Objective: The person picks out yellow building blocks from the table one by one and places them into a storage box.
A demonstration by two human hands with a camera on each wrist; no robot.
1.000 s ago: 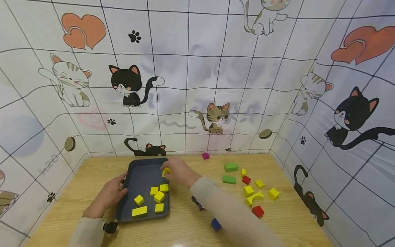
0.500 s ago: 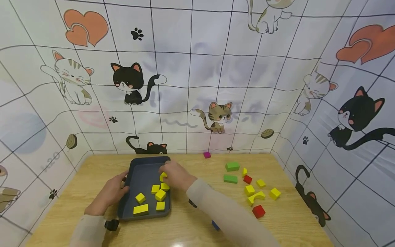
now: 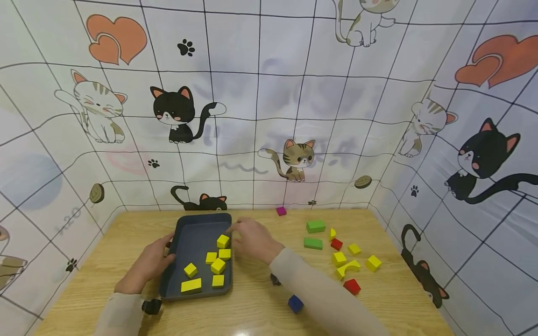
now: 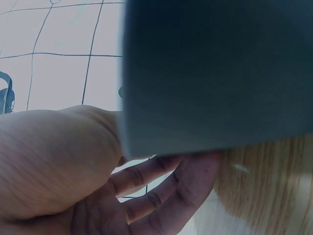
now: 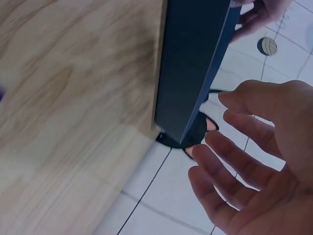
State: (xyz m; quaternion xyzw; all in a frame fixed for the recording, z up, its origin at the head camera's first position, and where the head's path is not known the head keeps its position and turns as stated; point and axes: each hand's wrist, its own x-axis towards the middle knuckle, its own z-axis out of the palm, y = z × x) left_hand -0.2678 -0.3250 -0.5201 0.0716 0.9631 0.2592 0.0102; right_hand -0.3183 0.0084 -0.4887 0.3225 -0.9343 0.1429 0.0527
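Hiding L hand [image 4: 98, 196] fingertips: tray [image 3: 185, 233] wall; R hand [image 3: 252, 240] empty.

Matt tray and painted blocks on a wood-grain table.
The dark tray [image 3: 197, 233], beside the right hand's fingertips [image 3: 233, 227], looks like smooth matt plastic; the yellow blocks [image 3: 217, 266] appear painted, faintly glossy; the table [image 3: 252, 308] shows pale, slightly reflective wood grain; the backdrop [image 3: 269, 116] resembles printed cloth.

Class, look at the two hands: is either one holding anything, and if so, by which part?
The left hand holds the grey tray by its left rim. The right hand holds nothing; its fingers are spread open beside the tray.
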